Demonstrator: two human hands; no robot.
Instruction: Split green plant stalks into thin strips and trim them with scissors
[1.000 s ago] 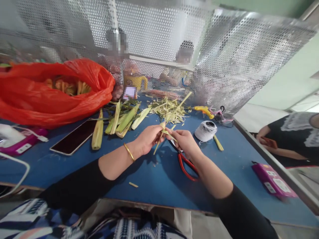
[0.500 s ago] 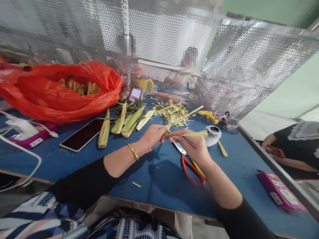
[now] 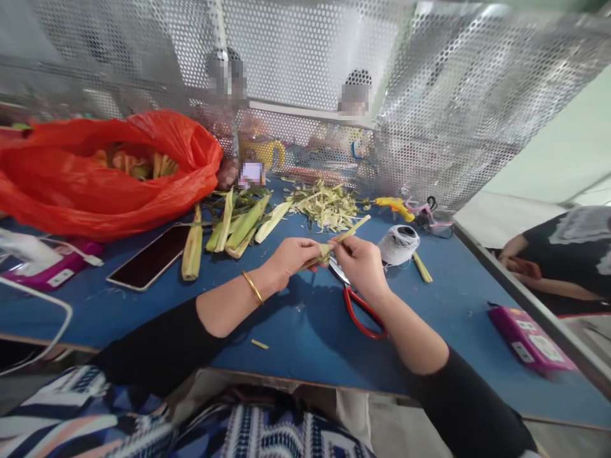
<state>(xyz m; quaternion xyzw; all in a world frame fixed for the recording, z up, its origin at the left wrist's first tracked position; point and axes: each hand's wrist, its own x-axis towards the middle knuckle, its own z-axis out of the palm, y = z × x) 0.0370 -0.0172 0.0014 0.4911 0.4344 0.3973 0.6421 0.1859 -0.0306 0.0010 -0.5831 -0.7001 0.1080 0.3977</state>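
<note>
My left hand (image 3: 292, 257) is closed on a small folded piece of green leaf (image 3: 324, 251) above the blue table (image 3: 296, 356). Close against it, my right hand (image 3: 360, 261) pinches a pale leaf strip (image 3: 354, 227) whose free end points up and to the right. Scissors with red handles (image 3: 365, 321) lie under my right hand, their blades partly covered. Beyond the hands are a heap of shredded leaf strips (image 3: 327, 205) and several green husk pieces (image 3: 248, 224). A ball of white string (image 3: 400, 245) sits right of my right hand.
At the left are a red plastic bag (image 3: 119, 207), a phone (image 3: 149, 257) and a purple power strip (image 3: 79, 257). Another purple power strip (image 3: 529, 337) lies right. A yellow tool (image 3: 395, 207) is near the perforated metal screen (image 3: 305, 63). Another person's hands (image 3: 520, 267) show at far right.
The strip in my right hand has swung from pointing right to pointing up and right. My right hand has turned slightly. The whole view has shifted a little.
</note>
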